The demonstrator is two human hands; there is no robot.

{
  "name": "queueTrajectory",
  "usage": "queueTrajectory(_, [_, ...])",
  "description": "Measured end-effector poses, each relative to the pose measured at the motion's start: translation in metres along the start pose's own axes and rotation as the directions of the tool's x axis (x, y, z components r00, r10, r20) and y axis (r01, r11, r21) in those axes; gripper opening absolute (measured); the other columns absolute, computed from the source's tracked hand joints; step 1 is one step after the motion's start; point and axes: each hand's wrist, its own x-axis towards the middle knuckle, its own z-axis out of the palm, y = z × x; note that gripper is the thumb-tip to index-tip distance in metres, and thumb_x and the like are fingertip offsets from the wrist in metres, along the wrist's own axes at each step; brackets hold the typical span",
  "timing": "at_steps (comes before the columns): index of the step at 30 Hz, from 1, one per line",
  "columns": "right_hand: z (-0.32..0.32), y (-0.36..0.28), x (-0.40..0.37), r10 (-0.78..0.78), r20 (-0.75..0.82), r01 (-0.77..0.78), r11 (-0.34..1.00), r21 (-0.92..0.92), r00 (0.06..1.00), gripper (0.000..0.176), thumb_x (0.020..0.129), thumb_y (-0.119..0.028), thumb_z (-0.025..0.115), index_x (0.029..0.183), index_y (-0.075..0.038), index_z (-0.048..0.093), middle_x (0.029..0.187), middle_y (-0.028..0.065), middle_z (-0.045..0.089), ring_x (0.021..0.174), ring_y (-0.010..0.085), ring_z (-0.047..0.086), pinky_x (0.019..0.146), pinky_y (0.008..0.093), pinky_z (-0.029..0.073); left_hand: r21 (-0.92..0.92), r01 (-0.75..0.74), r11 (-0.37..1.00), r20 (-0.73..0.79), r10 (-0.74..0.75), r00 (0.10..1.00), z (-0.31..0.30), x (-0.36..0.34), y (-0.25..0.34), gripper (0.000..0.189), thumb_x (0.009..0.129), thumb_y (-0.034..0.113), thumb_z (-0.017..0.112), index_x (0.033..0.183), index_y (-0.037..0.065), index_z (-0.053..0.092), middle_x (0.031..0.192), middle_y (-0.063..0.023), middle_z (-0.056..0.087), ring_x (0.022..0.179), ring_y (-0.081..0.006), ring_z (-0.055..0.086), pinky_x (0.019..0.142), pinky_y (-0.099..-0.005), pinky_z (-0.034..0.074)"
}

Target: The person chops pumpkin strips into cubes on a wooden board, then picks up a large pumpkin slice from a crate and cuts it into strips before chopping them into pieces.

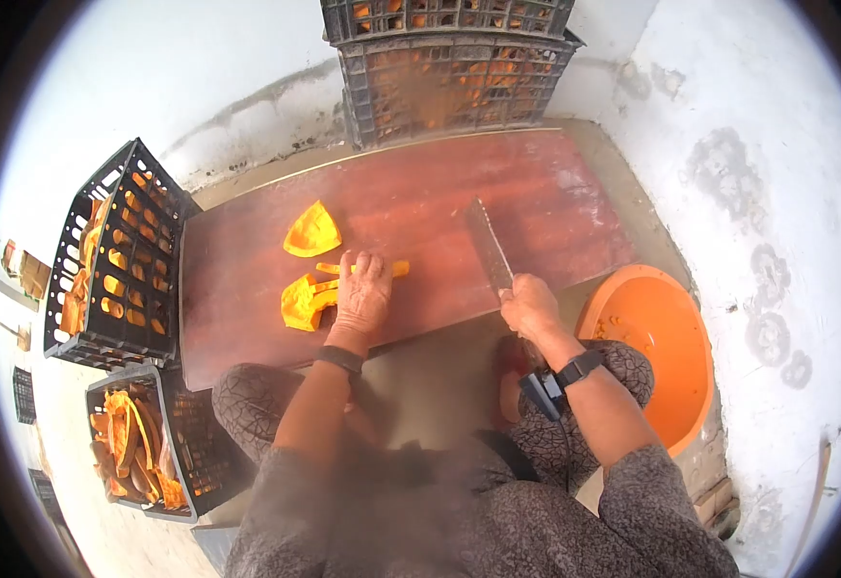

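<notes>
My right hand (533,306) is closed around the handle of a broad knife (490,244), its blade angled up and away over the red board. My left hand (364,294) rests on the board with fingers curled over a strip of orange pumpkin (400,269), whose ends show on both sides. Left of that hand, touching or close to it, lie cut pumpkin pieces (300,302). Farther back is a larger hollow pumpkin wedge (312,230). The palm hides part of the strips beneath.
The red board (420,193) spans the space before my knees. An orange basin (671,366) with small bits inside stands at right. Black crates of pumpkin are stacked behind (454,87), and others stand at left (117,260) and lower left (199,443). White walls enclose the corner.
</notes>
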Motion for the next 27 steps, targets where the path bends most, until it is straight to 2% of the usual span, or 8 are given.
queueTrajectory(3, [-0.003, -0.005, 0.000, 0.015, -0.010, -0.014, 1.000, 0.015, 1.000, 0.023, 0.087, -0.020, 0.057, 0.087, 0.003, 0.062, 0.064, 0.0195, 0.063, 0.059, 0.0349, 0.065, 0.066, 0.0426, 0.051, -0.039, -0.045, 0.998, 0.031, 0.046, 0.998, 0.002, 0.002, 0.002, 0.034, 0.078, 0.012, 0.054, 0.109, 0.001, 0.062, 0.108, -0.0130, 0.056, 0.113, -0.0284, 0.049, 0.105, -0.0533, 0.030])
queueTrajectory(5, [-0.007, -0.010, -0.002, 0.110, 0.047, -0.111, 0.994, 0.013, 0.993, 0.024, 0.085, -0.021, 0.059, 0.094, -0.001, 0.069, 0.096, 0.0227, 0.066, 0.095, 0.0385, 0.063, 0.082, 0.0468, 0.049, 0.023, -0.029, 0.999, 0.067, 0.027, 0.997, 0.009, 0.004, 0.005, 0.030, 0.078, 0.012, 0.055, 0.104, 0.001, 0.065, 0.107, -0.0126, 0.057, 0.113, -0.0289, 0.049, 0.106, -0.0543, 0.029])
queueTrajectory(9, [-0.008, -0.010, -0.003, 0.078, 0.005, -0.077, 0.996, -0.050, 0.997, 0.023, 0.085, -0.020, 0.059, 0.094, -0.002, 0.069, 0.096, 0.0221, 0.066, 0.095, 0.0375, 0.063, 0.082, 0.0463, 0.049, 0.116, -0.089, 0.989, 0.091, 0.079, 0.993, 0.008, 0.011, 0.012, 0.027, 0.079, 0.012, 0.055, 0.102, 0.002, 0.067, 0.106, -0.0115, 0.057, 0.113, -0.0291, 0.048, 0.106, -0.0550, 0.027])
queueTrajectory(12, [-0.005, -0.005, -0.004, 0.044, 0.037, -0.040, 0.995, -0.096, 0.998, 0.022, 0.085, -0.020, 0.059, 0.093, -0.002, 0.069, 0.097, 0.0210, 0.066, 0.096, 0.0365, 0.063, 0.082, 0.0457, 0.050, 0.182, -0.140, 0.973, 0.215, 0.099, 0.972, 0.003, 0.016, 0.016, 0.027, 0.081, 0.012, 0.055, 0.103, 0.004, 0.068, 0.108, -0.0113, 0.058, 0.112, -0.0285, 0.048, 0.107, -0.0547, 0.026])
queueTrajectory(15, [-0.004, -0.002, -0.006, -0.030, -0.012, 0.030, 0.999, -0.030, 0.999, 0.025, 0.084, -0.020, 0.059, 0.093, 0.003, 0.065, 0.091, 0.0264, 0.065, 0.092, 0.0426, 0.062, 0.082, 0.0494, 0.048, 0.188, -0.142, 0.972, 0.203, 0.103, 0.974, 0.000, 0.023, 0.021, 0.026, 0.083, 0.014, 0.054, 0.103, 0.005, 0.068, 0.104, -0.0105, 0.060, 0.107, -0.0275, 0.051, 0.107, -0.0532, 0.026])
queueTrajectory(18, [-0.004, -0.003, -0.005, -0.026, 0.014, 0.026, 0.998, -0.050, 1.000, 0.025, 0.084, -0.019, 0.059, 0.092, 0.003, 0.065, 0.091, 0.0268, 0.065, 0.092, 0.0429, 0.062, 0.081, 0.0496, 0.048, 0.175, -0.186, 0.967, 0.214, 0.147, 0.966, 0.002, 0.025, 0.035, 0.022, 0.084, 0.015, 0.053, 0.099, 0.007, 0.068, 0.097, -0.0102, 0.062, 0.100, -0.0274, 0.055, 0.101, -0.0488, 0.033])
queueTrajectory(21, [-0.006, -0.005, -0.008, -0.046, 0.023, 0.047, 0.997, -0.059, 0.999, 0.025, 0.085, -0.019, 0.058, 0.093, 0.004, 0.065, 0.091, 0.0270, 0.065, 0.091, 0.0433, 0.062, 0.081, 0.0498, 0.048, -0.066, -0.120, 0.991, 0.233, 0.132, 0.963, -0.002, 0.015, 0.051, 0.021, 0.084, 0.014, 0.051, 0.100, 0.005, 0.060, 0.093, -0.0137, 0.062, 0.093, -0.0303, 0.059, 0.088, -0.0440, 0.042])
queueTrajectory(27, [-0.005, -0.002, -0.012, -0.062, -0.006, 0.061, 0.993, -0.103, 0.998, 0.026, 0.086, -0.021, 0.059, 0.093, 0.003, 0.065, 0.091, 0.0271, 0.065, 0.091, 0.0433, 0.062, 0.081, 0.0493, 0.048, -0.131, -0.012, 0.991, 0.220, 0.040, 0.975, -0.005, 0.009, 0.057, 0.028, 0.083, 0.010, 0.053, 0.111, 0.007, 0.057, 0.093, -0.0148, 0.061, 0.093, -0.0308, 0.060, 0.084, -0.0432, 0.045])
